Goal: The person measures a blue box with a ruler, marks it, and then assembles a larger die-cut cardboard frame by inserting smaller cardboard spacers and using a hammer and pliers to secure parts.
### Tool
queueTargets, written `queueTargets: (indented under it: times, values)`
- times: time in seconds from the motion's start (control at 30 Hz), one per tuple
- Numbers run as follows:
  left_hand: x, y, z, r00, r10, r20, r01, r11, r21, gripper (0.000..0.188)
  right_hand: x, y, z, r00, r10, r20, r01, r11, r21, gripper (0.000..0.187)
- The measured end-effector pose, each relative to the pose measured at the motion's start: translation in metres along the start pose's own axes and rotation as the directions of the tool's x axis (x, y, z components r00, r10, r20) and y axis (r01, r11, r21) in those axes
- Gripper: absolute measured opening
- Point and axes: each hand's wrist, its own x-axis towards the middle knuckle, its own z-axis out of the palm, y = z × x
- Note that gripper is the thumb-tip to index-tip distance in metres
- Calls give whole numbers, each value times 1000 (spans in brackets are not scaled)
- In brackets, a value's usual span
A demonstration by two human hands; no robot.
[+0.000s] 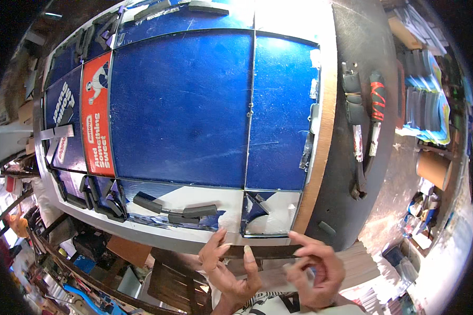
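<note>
A large glossy blue panel (181,105) lies before me, split into sections by thin seams, with a red printed strip (98,149) on its left. Just off its near edge is my left hand (231,270), palm turned up, index finger and thumb apart with nothing between them. My right hand (318,270) hovers close to the panel's near right corner, index finger reaching toward the edge. Its other fingers curve, with a gap to the thumb, which is smeared by motion. A small blue-and-white section (273,215) sits beyond both hands. Short black strips (199,211) rest along the near border.
On the dark surface to the right lies a long-handled tool (358,178) with wrapped grips. A small dark piece (327,228) is nearer. Stacked blue-and-dark pads (425,105) and a brown cylinder (434,170) stand farther right. A wooden chair (171,283) is below the panel.
</note>
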Motion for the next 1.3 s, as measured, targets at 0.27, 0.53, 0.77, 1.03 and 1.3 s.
queueTargets:
  times: [0.27,0.53,0.77,1.03,1.3]
  values:
    - [2,-2,3,999,-52,-9,49,973,-224,47,22,-3,27,988,49,147,-77,979,191,46]
    - [4,1,4,997,-76,3,74,965,-250,47,22,-4,22,988,30,148,-47,993,110,45]
    - [9,10,2,985,-174,-10,170,968,-184,47,14,20,3,960,-247,129,231,964,131,32]
    - [8,20,6,960,-267,-85,255,959,-124,56,-1,34,-32,949,-300,99,299,954,18,23]
    - [5,33,6,950,-309,-51,291,930,-223,61,3,41,-50,891,-391,-231,370,920,-131,27]
